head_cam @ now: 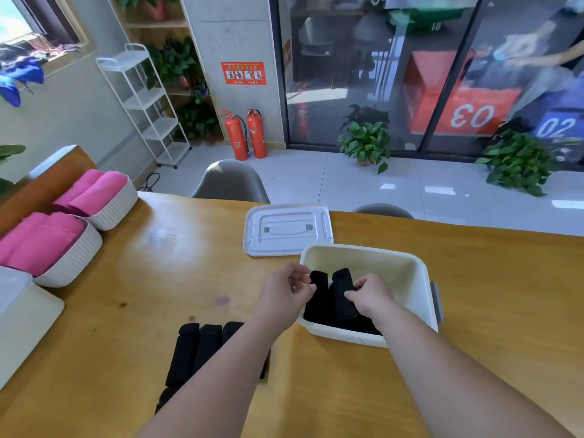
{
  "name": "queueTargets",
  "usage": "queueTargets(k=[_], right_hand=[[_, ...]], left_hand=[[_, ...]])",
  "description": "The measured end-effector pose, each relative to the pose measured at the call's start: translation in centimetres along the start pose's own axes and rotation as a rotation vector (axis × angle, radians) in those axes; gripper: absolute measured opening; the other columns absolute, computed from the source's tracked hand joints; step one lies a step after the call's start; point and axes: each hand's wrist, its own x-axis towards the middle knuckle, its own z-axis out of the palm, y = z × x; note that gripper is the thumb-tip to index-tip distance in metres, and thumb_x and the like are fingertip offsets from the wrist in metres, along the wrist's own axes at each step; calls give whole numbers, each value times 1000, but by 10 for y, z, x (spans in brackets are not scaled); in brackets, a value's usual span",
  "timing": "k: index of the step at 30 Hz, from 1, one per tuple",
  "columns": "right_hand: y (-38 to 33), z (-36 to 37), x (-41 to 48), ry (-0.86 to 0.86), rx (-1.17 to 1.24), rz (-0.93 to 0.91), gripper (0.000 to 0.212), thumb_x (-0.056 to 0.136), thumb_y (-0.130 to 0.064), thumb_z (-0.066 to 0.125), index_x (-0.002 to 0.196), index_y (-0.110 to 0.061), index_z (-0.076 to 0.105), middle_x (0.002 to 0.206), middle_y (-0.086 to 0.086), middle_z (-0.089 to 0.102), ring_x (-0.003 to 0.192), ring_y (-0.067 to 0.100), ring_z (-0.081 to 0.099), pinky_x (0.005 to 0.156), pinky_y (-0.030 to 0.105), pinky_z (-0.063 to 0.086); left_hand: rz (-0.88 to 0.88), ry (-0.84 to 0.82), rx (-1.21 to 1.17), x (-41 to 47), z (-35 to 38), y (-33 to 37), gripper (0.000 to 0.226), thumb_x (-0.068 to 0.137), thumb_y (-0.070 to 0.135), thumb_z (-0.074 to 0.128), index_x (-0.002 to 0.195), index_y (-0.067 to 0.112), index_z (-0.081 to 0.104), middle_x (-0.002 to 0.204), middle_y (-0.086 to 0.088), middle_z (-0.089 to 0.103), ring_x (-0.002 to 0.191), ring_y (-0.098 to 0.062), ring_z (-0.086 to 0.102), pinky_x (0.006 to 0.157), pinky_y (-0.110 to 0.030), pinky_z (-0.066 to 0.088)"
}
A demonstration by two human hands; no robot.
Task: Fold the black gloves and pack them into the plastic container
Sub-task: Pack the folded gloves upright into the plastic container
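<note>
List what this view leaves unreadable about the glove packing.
Head view:
- Folded gloves on the table: the left forearm covers some, so the count is unclear.
- Packed gloves: the right hand gripping them and the near wall of the container hide parts.
- Left hand: pinching or only touching them, unclear.
- White box: cut off by the left edge.
- Red notice: text too small.

Counted: one left hand (286, 292), one right hand (371, 297), one container (420, 279) holding two gloves (341, 279), at least three more lower centre, one lid (287, 229), two baskets (110, 210) at left, two extinguishers (235, 137) upper centre, two chairs (230, 181) beyond the table (158, 279), one rack (148, 102) upper left.
</note>
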Motion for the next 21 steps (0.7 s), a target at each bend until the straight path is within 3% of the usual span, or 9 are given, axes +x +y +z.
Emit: queueTargets(k=[5,7,10,13,15,21], right_hand=[[-5,20,3,-46,-122,54,33,97,-28,77,125,-16,65,117,8,69,105,30,67,84,35,53],[-2,21,2,-23,-313,34,30,96,-35,76,118,-17,67,106,5,70,98,29,69,77,35,56],[0,20,0,110,-534,-132,25,94,-40,75,103,-23,59,86,-4,63,80,23,65,57,32,44],[1,22,1,48,-505,-283,17,95,-31,75,96,-30,59,88,-8,64,79,19,63,66,35,53],[2,22,0,-23,-518,-286,15,95,-30,76,99,-33,62,95,-6,66,84,19,64,73,34,56],[-3,12,-6,-25,-516,-317,18,95,-39,76,107,-39,63,93,-12,66,80,15,65,69,34,55]], left_hand=[[-16,-8,-17,2,1,-2,21,92,30,78,109,39,69,98,15,71,89,-2,64,78,-12,51],[-26,-8,-28,1,1,-2,21,92,28,77,110,37,70,98,14,71,87,-3,65,77,-12,51],[-26,-6,-46,1,1,-3,21,92,24,77,110,33,71,97,12,71,85,-3,65,76,-11,51],[-22,1,-42,1,2,-3,21,93,23,77,111,33,71,98,11,71,86,-2,64,77,-10,50],[-20,3,-43,0,2,-2,22,93,23,77,112,32,71,99,11,71,87,-1,64,77,-9,49],[8,46,4,-12,-6,-3,24,93,28,78,111,40,69,107,21,70,105,6,63,81,-11,49]])
